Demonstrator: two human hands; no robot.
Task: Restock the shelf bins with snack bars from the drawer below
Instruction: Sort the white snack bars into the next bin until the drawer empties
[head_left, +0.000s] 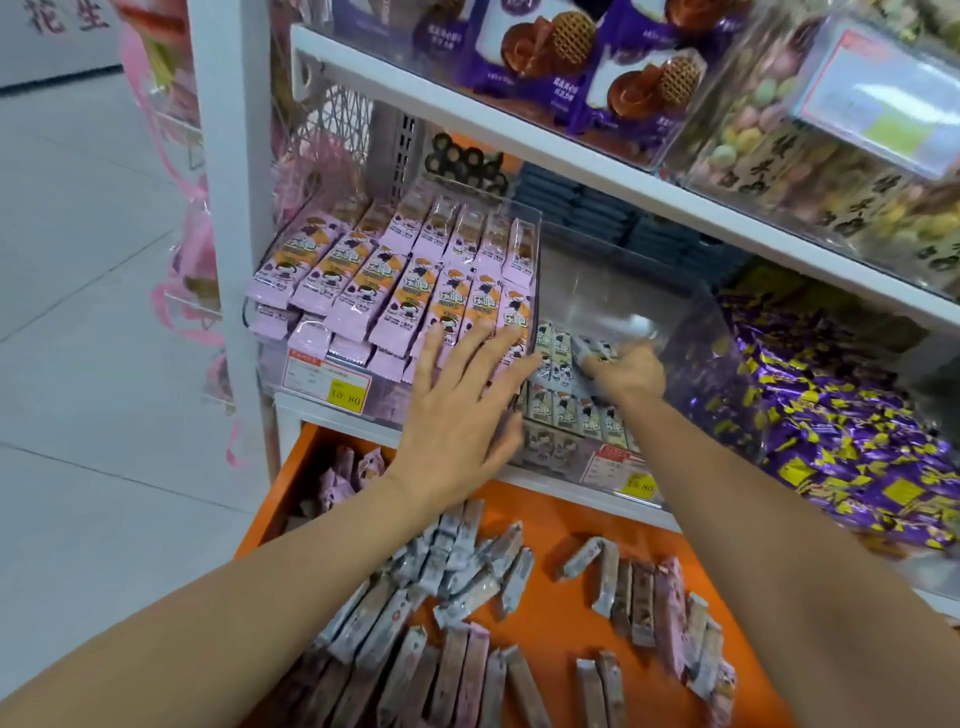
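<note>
Both bare forearms extended forward: left hand (467, 400) flat, palm down, its 5 fingers straight and spread; right hand (626, 371), farther forward, knuckles up, with fingers curled down around pale snack bars (597, 352).

The middle bin (693, 312) (clear-walled) seems empty toward its back, with the upper shelf (519, 132) close overhead.

Pink snack bars (395, 291) — neat rows, clear bin (387, 408)
</note>
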